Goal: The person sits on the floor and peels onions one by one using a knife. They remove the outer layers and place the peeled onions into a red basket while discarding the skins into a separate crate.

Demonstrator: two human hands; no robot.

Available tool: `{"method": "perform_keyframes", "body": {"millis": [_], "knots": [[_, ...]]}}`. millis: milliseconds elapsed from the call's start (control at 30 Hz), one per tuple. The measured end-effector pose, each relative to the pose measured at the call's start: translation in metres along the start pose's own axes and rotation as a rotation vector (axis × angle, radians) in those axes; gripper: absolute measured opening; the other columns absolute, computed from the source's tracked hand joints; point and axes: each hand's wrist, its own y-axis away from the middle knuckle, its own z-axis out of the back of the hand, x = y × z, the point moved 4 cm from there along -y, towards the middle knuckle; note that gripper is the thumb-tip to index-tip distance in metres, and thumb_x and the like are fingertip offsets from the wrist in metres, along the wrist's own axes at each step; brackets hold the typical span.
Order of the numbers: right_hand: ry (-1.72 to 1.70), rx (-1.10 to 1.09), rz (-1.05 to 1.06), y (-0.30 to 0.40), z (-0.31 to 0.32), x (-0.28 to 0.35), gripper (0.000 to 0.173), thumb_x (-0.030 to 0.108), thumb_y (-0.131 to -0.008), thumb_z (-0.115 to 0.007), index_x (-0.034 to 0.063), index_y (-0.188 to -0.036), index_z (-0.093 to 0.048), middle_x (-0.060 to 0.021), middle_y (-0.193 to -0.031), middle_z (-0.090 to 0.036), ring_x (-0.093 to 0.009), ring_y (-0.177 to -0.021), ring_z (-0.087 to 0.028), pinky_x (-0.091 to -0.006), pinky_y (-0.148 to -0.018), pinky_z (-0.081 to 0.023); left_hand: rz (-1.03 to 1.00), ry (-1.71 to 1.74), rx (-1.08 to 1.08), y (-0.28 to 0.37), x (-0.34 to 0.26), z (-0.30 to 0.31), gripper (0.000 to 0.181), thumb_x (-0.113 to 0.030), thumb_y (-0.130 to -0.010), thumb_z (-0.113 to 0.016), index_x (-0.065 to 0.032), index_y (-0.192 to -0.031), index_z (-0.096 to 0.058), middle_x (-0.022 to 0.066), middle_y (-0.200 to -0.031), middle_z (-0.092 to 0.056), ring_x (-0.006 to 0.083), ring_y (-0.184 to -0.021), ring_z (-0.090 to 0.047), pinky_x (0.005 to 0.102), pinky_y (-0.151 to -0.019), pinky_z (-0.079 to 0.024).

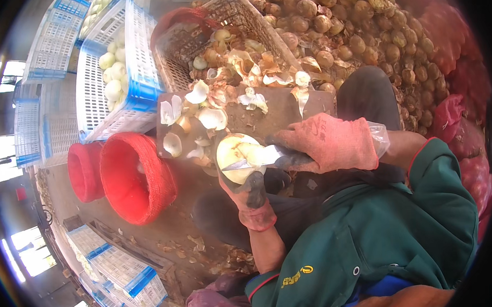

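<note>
My left hand (248, 198), in a pink work glove with dark fingertips, cups a large onion (234, 150) from below. The onion is pale and largely bare, with a brownish patch on its upper side. In the same kind of glove, my right hand (328, 143) grips a knife whose blade (250, 160) lies across the onion's face. Its handle is mostly hidden in my fingers. Just beyond my hands is a brown board (281, 106) strewn with onion skins (211, 118). A small piece of onion with a hanging strip of skin (302, 89) lies at its far right.
A dirty plastic crate (261, 21) holding skins and onions stands behind the board. Unpeeled onions (356, 43) are heaped at the upper right. Peeled onions (113, 89) fill a white-and-blue crate (93, 88) at left. Two red mesh containers (138, 178) (84, 171) stand below it.
</note>
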Motion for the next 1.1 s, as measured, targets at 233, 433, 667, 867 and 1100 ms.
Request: {"method": "perform_keyframes", "body": {"millis": [233, 433, 667, 867, 1100], "knots": [[0.016, 0.007, -0.049, -0.002, 0.0, -0.008, 0.037, 0.037, -0.089, -0.061, 0.0031, -0.104, -0.054, -0.0186, -0.079, -0.061, -0.039, -0.078, -0.062, -0.0449, -0.067, -0.05, 0.007, -0.012, -0.007, 0.0, -0.001, -0.001, 0.095, -0.05, -0.065, -0.083, 0.0054, -0.132, -0.044, 0.0126, -0.117, -0.058, 0.0221, -0.102, -0.06, 0.0331, -0.086, -0.052], [-0.335, -0.118, -0.426, 0.003, 0.005, -0.063, 0.037, 0.038, -0.097, -0.051, 0.0021, -0.105, -0.059, -0.0144, -0.074, -0.064, -0.028, -0.07, -0.062, -0.0381, -0.066, -0.05, 0.051, 0.02, 0.033, 0.01, -0.004, 0.001, 0.097, -0.033, -0.064, -0.083, -0.006, -0.143, -0.035, 0.0158, -0.126, -0.053, 0.0282, -0.104, -0.06, 0.0362, -0.079, -0.056], [-0.743, 0.073, -0.549, 0.008, 0.013, -0.023, 0.042, 0.035, -0.096, -0.051, 0.0048, -0.125, -0.056, -0.007, -0.091, -0.065, -0.013, -0.073, -0.058, -0.03, -0.065, -0.049, 0.123, 0.271, 0.067, 0.009, 0.009, 0.008, 0.098, -0.047, -0.068, -0.078, -0.0058, -0.144, -0.031, 0.0188, -0.135, -0.046, 0.0338, -0.107, -0.06, 0.0492, -0.087, -0.054], [-0.469, 0.061, -0.215, 0.014, 0.001, -0.028, 0.043, 0.032, -0.091, -0.06, 0.0013, -0.121, -0.057, -0.0103, -0.087, -0.065, -0.016, -0.059, -0.06, -0.0332, -0.055, -0.05, 0.098, 0.624, 0.158, 0.003, 0.008, -0.001, 0.101, -0.056, -0.072, -0.072, -0.0015, -0.144, -0.027, 0.0263, -0.132, -0.048, 0.04, -0.109, -0.058, 0.0532, -0.093, -0.052], [-0.263, 0.019, -0.093, 0.019, 0.014, -0.007, 0.04, 0.028, -0.086, -0.064, 0.0021, -0.116, -0.058, -0.0186, -0.089, -0.065, -0.037, -0.085, -0.063, -0.0434, -0.075, -0.05, 0.063, 0.736, 0.64, -0.008, 0.019, 0.025, 0.103, -0.066, -0.072, -0.067, -0.0041, -0.144, -0.029, 0.0281, -0.13, -0.049, 0.0422, -0.111, -0.057, 0.0483, -0.087, -0.053]]}}
